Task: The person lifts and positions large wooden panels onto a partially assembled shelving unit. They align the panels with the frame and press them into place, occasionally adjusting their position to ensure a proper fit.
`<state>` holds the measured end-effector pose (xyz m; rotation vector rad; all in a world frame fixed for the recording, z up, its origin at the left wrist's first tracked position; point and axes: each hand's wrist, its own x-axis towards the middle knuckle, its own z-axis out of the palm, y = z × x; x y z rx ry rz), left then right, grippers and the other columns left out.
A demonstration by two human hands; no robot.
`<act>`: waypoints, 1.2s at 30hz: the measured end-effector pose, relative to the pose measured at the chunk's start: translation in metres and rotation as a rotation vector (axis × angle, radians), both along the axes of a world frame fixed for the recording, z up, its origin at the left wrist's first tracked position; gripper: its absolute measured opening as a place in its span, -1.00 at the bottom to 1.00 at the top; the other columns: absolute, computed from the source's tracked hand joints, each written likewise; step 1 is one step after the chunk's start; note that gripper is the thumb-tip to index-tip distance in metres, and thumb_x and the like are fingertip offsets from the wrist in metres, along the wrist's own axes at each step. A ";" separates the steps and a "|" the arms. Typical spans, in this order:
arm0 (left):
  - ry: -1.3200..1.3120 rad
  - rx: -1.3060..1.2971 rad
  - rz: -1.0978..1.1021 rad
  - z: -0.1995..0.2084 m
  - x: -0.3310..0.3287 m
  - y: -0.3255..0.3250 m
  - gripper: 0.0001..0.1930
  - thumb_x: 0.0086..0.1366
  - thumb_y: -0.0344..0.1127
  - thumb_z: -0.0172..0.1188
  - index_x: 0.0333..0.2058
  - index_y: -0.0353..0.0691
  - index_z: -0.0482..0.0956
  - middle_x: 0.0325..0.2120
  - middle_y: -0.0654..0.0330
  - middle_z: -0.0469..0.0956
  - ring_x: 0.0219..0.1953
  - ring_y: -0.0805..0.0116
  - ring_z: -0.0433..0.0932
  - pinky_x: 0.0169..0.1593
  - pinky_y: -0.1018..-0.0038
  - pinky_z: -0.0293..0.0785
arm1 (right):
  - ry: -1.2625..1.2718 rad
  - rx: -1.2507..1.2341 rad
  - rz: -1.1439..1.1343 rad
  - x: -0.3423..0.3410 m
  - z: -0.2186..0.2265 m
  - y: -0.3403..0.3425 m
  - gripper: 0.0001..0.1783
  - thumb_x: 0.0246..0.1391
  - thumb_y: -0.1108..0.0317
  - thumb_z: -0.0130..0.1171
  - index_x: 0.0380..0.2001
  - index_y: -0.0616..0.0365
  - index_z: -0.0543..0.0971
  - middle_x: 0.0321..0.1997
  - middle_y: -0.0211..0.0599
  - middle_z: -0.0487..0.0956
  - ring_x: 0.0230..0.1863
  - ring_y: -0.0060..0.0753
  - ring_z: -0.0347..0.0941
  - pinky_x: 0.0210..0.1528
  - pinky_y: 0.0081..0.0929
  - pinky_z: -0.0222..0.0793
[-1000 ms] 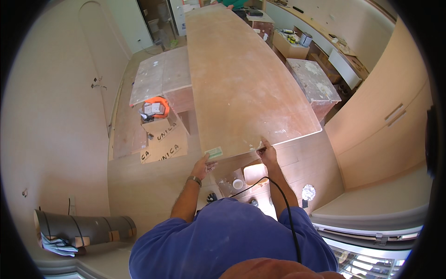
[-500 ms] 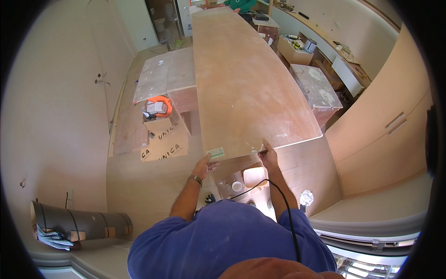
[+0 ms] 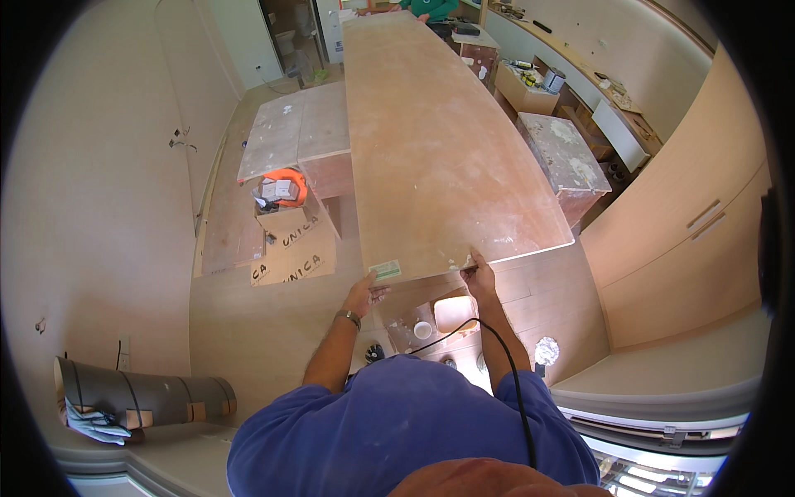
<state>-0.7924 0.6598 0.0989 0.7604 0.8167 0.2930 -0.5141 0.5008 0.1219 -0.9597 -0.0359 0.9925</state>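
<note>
A long tan wooden panel (image 3: 439, 149) stretches from right in front of me to the far end of the room. My left hand (image 3: 365, 293) grips its near left corner, the thumb on top beside a small green-and-white label (image 3: 386, 270) and the fingers underneath. Around the near edge, about midway along, my right hand (image 3: 478, 277) is closed, next to a few white chips or smears on the surface. At the panel's far end, another person in a green top (image 3: 431, 8) has hands by the edge.
Paint-spotted wooden boxes (image 3: 563, 153) flank the panel. Below its near edge stand a white tub (image 3: 455, 316) and a white cup (image 3: 422, 330). At left are a carton (image 3: 286, 225) with an orange item and a grey roll (image 3: 149, 393); at right, a wooden cabinet (image 3: 687, 215).
</note>
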 end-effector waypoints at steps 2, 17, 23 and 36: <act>-0.002 0.002 -0.004 0.000 0.000 0.000 -0.50 0.21 0.12 0.00 -0.03 -0.13 0.38 -0.20 0.15 0.52 -0.18 0.36 0.50 -0.14 0.46 0.32 | 0.006 0.002 -0.005 0.001 -0.002 0.000 -0.77 0.08 0.16 0.05 -0.24 -0.02 0.53 -0.43 -0.54 0.53 -0.45 -0.61 0.43 -0.47 -0.62 0.34; -0.034 -0.062 0.014 0.001 -0.001 0.001 -0.57 0.25 0.05 0.00 -0.07 -0.13 0.41 -0.25 0.17 0.53 -0.22 0.35 0.51 -0.19 0.48 0.38 | 0.035 0.040 -0.121 -0.008 0.006 0.005 -0.73 0.06 0.23 0.08 -0.25 0.17 0.52 -0.39 -0.42 0.54 -0.44 -0.57 0.46 -0.53 -0.62 0.37; -0.079 -0.120 0.077 -0.003 0.003 0.010 -0.60 0.22 0.06 0.04 -0.12 -0.10 0.43 -0.29 0.20 0.53 -0.30 0.35 0.49 -0.28 0.47 0.39 | 0.029 0.035 -0.093 -0.002 -0.007 0.003 -0.74 0.07 0.21 0.08 -0.26 0.16 0.51 -0.37 -0.41 0.53 -0.39 -0.53 0.46 -0.44 -0.58 0.39; 0.181 0.005 0.331 0.020 0.032 0.005 -0.63 0.21 0.08 0.05 -0.29 -0.14 0.45 -0.47 0.23 0.48 -0.56 0.43 0.39 -0.53 0.54 0.28 | -0.031 -0.059 -0.131 -0.005 -0.001 0.002 -0.67 0.09 0.24 0.04 -0.15 0.21 0.51 -0.30 -0.37 0.52 -0.36 -0.50 0.44 -0.34 -0.56 0.39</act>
